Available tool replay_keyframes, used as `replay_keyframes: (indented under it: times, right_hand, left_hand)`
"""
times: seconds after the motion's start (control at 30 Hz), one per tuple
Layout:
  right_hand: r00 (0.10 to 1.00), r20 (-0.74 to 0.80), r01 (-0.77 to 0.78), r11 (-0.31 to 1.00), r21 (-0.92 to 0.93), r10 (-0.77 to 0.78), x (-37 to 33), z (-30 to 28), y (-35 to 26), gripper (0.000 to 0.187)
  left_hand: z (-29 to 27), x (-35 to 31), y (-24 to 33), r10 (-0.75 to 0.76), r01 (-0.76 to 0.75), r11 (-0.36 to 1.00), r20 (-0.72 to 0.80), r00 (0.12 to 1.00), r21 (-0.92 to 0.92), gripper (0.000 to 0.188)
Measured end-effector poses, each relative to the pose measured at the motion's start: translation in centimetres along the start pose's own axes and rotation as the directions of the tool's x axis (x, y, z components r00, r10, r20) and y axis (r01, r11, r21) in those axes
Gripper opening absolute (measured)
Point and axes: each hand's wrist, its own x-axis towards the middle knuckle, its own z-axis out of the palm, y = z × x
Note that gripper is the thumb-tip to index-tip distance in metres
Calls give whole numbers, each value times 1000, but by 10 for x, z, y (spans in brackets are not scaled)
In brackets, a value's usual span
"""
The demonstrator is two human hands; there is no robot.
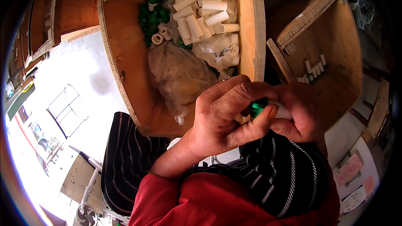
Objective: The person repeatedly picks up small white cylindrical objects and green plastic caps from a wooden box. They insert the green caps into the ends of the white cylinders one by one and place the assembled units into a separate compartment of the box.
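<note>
"Over the large wooden box's near right corner, what are the hands doing?"

"The left hand pinches a green fitting; the right hand wraps around a white tube just against it."

"And inside?"

"Loose white tubes toward the far right corner, green pieces left of them, clear bags nearer. The second box, to the right, holds a short row of tubes."

Green plastic fitting and white cylindrical tube: partly hidden by bare left hand and bare right hand. One crumpled, translucent plastic bag: contents indistinct. One red cloth garment: cut off below.
</note>
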Motion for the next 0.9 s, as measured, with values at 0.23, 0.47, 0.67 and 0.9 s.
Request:
replay_keyframes:
  times: [0.23,0.47,0.67,0.9]
  right_hand:
    - [836,49,-402,549,732,547,-52,7,7,42]
    - [781,-52,-450,619,644,622,-31,21,5,33]
    - [918,-95,-324,867,378,384,-9,33,29,33]
    - [935,-57,-320,903,285,350,0,40,37,38]
  left_hand:
    - [-63,2,-12,-105,9,959,-326,939,-284,19]
    - [-91,20,-63,105,212,790,-467,878,575,31]
    - [-54,15,-49,-155,189,943,-141,978,272,40]
    - [-30,9,-54,-183,168,981,189,965,95,35]
